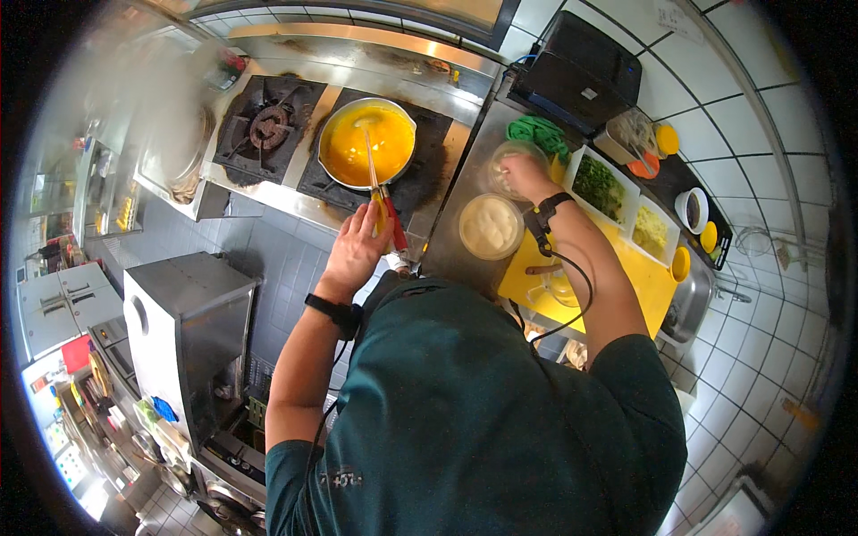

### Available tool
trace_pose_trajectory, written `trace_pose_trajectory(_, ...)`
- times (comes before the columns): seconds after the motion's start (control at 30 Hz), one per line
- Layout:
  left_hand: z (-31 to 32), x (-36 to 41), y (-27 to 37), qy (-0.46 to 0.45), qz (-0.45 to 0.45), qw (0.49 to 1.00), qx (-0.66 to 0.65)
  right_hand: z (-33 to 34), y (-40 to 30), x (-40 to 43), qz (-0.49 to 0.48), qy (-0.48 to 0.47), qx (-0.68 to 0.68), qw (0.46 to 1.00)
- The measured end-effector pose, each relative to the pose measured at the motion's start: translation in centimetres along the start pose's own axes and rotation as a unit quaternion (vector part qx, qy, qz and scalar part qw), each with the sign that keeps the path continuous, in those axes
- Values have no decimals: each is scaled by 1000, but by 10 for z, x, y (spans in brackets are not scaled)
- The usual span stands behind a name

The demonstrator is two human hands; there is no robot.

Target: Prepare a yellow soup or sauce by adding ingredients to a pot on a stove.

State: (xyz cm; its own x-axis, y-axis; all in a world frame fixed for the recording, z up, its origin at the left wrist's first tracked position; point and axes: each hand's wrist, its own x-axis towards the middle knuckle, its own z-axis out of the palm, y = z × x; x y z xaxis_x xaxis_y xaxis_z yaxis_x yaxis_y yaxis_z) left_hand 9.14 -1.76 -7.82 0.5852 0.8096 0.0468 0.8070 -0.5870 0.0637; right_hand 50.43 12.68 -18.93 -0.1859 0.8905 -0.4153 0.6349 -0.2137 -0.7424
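A saucepan (395, 144) of yellow-orange liquid with pale pieces sits on the right burner of the stove. A ladle (369, 151) stands in the liquid, its bowl partly sunk. My left hand (360, 242) is at the yellow handle of the ladle, beside the pan's red handle (397, 231); the fingers look curled around the ladle handle. On the steel counter at the right, my right hand (523, 175) reaches into a clear round container (499, 161), fingertips at small pale pieces. Just in front of it stands a round tub of white, creamy contents (491, 226).
A bare gas burner (269, 128) lies left of the pan. Right of the tub are a yellow cutting board (637, 275), a glass measuring cup (560, 289), a tray of chopped greens (598, 185), a tray of yellow bits (650, 231) and a green cloth (538, 134). A sink (694, 301) is beyond.
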Motion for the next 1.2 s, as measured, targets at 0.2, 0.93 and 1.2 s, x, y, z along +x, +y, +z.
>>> trace_pose_trajectory(0.2, -33, 2, -5, 49, 26, 997, -49, -31, -9, -32, -77, 60, -91, 991)
trace_pose_trajectory(0.93, -33, 18, 24, -15, 37, 996, -80, -56, -51, -57, -15, 68, 314, 947)
trace_pose_trajectory(1.2, -57, 100, 1, 142, -109, 923, -341, -16, -170, -51, -65, -42, 360, 930)
